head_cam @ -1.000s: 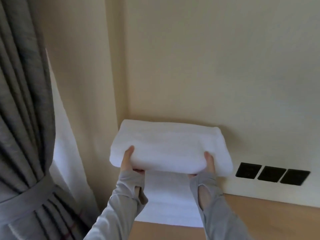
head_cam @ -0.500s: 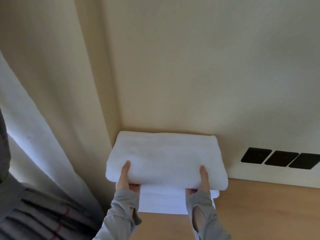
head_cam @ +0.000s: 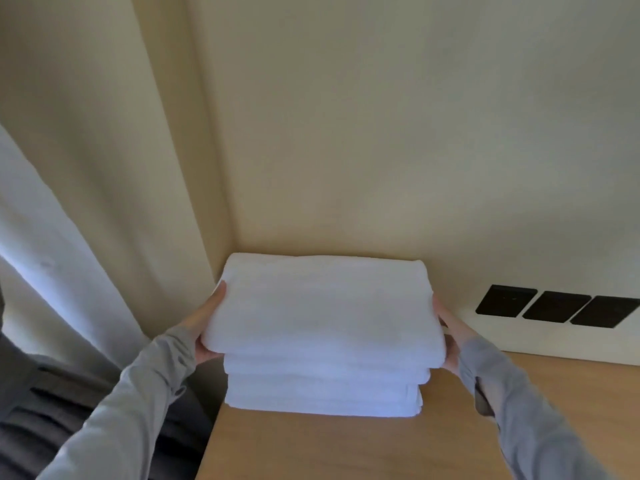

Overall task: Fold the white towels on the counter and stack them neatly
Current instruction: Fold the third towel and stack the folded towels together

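- Towels first: the white stack (head_cam: 323,393) sits at the far left corner of the counter (head_cam: 346,452), hard up to the wall (head_cam: 381,133). The top towel (head_cam: 322,306) lies on it, folded and plump, wider than the layers beneath.
- Our left hand (head_cam: 207,323) is just off the counter's left edge, laid flat against one end of the top towel. Our right hand (head_cam: 450,337) is over the counter, flat against the other end.
- Fingers are straight on both hands, pressing, nothing clutched — the thumbs we cannot make out.
- We reckon this is the squaring-up: the top towel juts toward the counter's front and out past both sides of the layers below.
- To do it well, we'd push evenly from both ends so it doesn't skew, then ease it toward the counter's back until the front folds line up.
- Light pressure, we'd say — terry is soft, and a hard squeeze would bunch the ends.
- Mind the left: the stack stands right at the counter's left edge, so a shove from the right could tip layers off toward the curtain (head_cam: 86,237).
- Three black wall plates (head_cam: 554,306) sit above the counter's back edge, well apart from the work.
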A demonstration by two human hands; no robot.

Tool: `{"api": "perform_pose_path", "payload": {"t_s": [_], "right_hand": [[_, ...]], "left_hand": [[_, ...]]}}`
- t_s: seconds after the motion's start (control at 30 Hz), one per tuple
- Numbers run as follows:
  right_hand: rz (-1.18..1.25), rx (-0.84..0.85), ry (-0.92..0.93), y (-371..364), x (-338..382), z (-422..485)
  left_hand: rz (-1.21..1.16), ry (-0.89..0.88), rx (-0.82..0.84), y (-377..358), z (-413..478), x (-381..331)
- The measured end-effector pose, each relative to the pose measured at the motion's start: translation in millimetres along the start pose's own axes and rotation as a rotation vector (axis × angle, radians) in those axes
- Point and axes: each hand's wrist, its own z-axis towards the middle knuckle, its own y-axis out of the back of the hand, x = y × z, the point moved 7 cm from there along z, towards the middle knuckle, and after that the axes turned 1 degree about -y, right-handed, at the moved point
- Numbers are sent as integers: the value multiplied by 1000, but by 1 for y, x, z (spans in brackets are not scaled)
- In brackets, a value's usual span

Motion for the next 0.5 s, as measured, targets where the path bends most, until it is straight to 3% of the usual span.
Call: {"api": "perform_pose_path", "payload": {"t_s": [0.1,0.23,0.5], "right_hand": [[-276,19,-17,-18,14,7],[-483,-96,213,-22,32,7],[-399,-188,536,0,40,-12]], "left_hand": [[148,53,11,-7,7,-10],[193,-41,-68,-4,14,-13],[245,-214,-187,-5,10,-22]]}}
